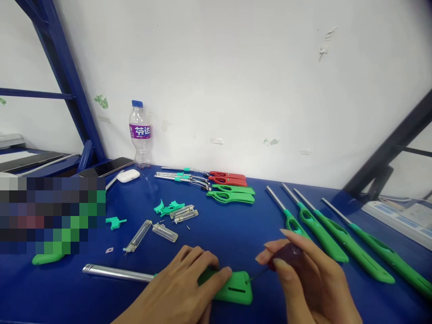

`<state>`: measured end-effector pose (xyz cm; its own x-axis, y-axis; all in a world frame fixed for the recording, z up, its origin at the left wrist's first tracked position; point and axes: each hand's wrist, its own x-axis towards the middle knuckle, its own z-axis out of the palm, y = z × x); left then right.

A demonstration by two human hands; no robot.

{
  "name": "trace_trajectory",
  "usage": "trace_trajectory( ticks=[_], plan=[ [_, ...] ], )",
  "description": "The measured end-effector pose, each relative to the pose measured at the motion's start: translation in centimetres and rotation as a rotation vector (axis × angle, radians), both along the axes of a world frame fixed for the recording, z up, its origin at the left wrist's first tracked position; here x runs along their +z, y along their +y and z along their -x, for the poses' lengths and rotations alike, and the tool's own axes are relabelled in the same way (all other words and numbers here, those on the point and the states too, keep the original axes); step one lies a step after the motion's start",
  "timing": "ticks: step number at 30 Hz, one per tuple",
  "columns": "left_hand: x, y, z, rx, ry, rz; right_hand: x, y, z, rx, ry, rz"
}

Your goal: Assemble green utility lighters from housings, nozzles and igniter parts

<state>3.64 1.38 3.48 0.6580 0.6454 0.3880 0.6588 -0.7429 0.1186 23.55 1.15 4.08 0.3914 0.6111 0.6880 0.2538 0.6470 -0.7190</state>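
Observation:
A green lighter (232, 288) with a long silver tube (118, 273) lies flat at the front of the blue table. My left hand (192, 281) is closed over its green handle, fingers pressing it down. In my right hand (300, 270) is a screwdriver (288, 256) with a dark red handle, pinched between thumb and fingers. The thin shaft slants down to the left, and its tip meets a small hole near the end of the green handle. The middle of the lighter is hidden under my left hand.
Four green lighters (340, 238) lie at the right. Behind are red (229, 179) and green handle shells (232, 196). Clear fuel tanks (165, 233) and teal pieces (170, 208) lie left of centre. A bottle (141, 135), phone (106, 167) and white case (128, 175) stand farther back.

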Motion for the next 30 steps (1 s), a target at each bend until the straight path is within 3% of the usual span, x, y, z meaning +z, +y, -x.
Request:
trace_trajectory(
  ticks=[5, 11, 16, 30],
  plan=[
    [-0.1, 0.1, 0.0, -0.008, -0.014, 0.004, -0.5, 1.2, -1.8, 0.026, -0.139, -0.134],
    [-0.2, -0.3, 0.0, 0.0, -0.042, -0.01, -0.4, 0.5, -0.9, -0.046, -0.162, 0.086],
    [0.1, -0.2, -0.1, 0.005, -0.066, -0.014, -0.3, 0.0, -0.1, -0.035, -0.127, 0.161],
    [-0.2, 0.2, 0.0, -0.055, 0.009, -0.035, -0.6, 0.3, -0.7, 0.016, -0.134, 0.124]
  ],
)
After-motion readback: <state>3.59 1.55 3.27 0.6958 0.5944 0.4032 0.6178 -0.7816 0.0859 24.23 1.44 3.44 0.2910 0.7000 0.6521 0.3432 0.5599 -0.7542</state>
